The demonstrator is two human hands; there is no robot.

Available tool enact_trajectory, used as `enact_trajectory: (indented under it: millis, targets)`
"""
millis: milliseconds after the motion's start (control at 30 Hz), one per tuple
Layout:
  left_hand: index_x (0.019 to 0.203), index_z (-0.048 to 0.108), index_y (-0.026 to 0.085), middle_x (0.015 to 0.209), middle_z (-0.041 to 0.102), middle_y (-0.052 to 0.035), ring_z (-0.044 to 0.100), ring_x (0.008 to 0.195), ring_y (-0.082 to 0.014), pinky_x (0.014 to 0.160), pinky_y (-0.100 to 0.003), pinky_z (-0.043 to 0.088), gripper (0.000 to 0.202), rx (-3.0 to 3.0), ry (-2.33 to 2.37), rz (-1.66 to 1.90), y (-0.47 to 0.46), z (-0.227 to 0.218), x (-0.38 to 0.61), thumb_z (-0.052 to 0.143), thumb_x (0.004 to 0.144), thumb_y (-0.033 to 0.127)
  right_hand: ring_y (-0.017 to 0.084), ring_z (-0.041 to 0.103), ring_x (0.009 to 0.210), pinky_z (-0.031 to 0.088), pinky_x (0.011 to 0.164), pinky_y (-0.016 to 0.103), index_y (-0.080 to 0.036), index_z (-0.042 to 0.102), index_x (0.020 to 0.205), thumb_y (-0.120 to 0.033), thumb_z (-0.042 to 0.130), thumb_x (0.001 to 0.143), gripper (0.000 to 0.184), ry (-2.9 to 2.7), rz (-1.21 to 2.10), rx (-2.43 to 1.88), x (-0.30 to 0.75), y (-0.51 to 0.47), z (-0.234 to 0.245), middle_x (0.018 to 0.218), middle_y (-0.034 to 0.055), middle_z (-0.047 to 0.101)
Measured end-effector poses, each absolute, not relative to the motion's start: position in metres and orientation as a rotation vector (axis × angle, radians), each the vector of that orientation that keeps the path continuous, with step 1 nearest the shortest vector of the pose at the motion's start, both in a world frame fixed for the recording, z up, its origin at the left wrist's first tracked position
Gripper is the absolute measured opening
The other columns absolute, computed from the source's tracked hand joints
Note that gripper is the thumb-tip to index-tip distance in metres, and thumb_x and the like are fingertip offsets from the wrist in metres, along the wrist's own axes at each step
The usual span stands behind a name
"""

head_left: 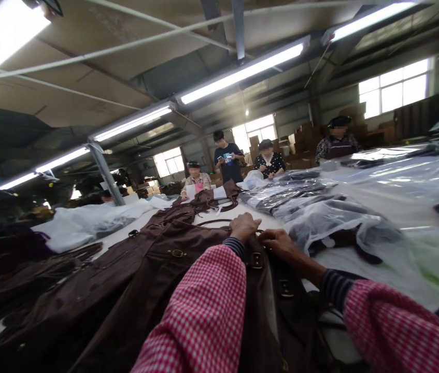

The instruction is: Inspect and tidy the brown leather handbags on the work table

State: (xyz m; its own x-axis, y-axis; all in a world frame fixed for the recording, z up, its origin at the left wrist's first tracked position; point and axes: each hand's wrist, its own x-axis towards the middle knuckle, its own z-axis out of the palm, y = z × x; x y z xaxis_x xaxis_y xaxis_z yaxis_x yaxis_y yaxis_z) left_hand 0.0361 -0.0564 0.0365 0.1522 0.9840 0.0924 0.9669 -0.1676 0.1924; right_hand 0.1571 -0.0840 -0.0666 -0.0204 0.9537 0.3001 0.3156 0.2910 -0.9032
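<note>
A dark brown bag [211, 243] with brass-coloured buckles lies on the table in front of me, and its thin handle arches above the top edge. My left hand [244, 227] is closed on the top of the bag, beside the handle. Close by on the right, my right hand [281, 244] has its fingers curled at the same top edge, above a strap with a buckle [286, 287]. The fingertips of both hands are partly hidden. Both forearms reach across the bag in pink checked sleeves.
More brown bags [87, 290] are heaped to the left. Bags in clear plastic [331, 217] lie along the right, and white wrapping sheets [95, 223] at the far left. Several people are around the far end of the table [126, 228]. A metal post [105, 173] stands at the back left.
</note>
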Motion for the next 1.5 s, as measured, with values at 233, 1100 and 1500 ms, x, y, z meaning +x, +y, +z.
enact_trajectory:
  millis: [233, 1100, 1500]
  targets:
    - [0.126, 0.062, 0.016, 0.127, 0.064, -0.0100, 0.065, 0.110, -0.0240, 0.093, -0.044, 0.057, 0.036, 2.067, 1.794, 0.372, -0.021, -0.004, 0.025, 0.064, 0.096, 0.037, 0.021, 0.068, 0.084, 0.050, 0.067, 0.026, -0.014, 0.074, 0.110, -0.011, 0.060, 0.066, 0.046, -1.387, 0.708, -1.381, 0.171, -0.042, -0.078, 0.099, 0.0110, 0.075]
    - [0.109, 0.068, 0.014, 0.103, 0.071, -0.0068, 0.069, 0.091, -0.0184, 0.084, -0.038, 0.058, 0.033, 1.791, 1.658, 0.963, 0.007, -0.009, 0.016, 0.058, 0.099, 0.043, 0.016, 0.060, 0.068, 0.038, 0.061, 0.023, -0.016, 0.064, 0.070, -0.016, 0.063, 0.082, 0.012, -1.916, 0.441, -1.278, 0.168, -0.040, 0.006, 0.065, 0.0038, 0.064]
    - [0.128, 0.060, 0.016, 0.128, 0.063, -0.0106, 0.065, 0.110, -0.0245, 0.092, -0.045, 0.058, 0.039, 1.606, 1.857, 1.013, 0.021, -0.025, 0.004, 0.063, 0.097, 0.038, 0.010, 0.044, 0.062, 0.034, 0.056, 0.021, -0.015, 0.065, 0.077, -0.032, 0.061, 0.090, 0.022, -2.252, 0.958, -0.987, 0.193, -0.180, -0.005, 0.067, -0.0035, 0.052]
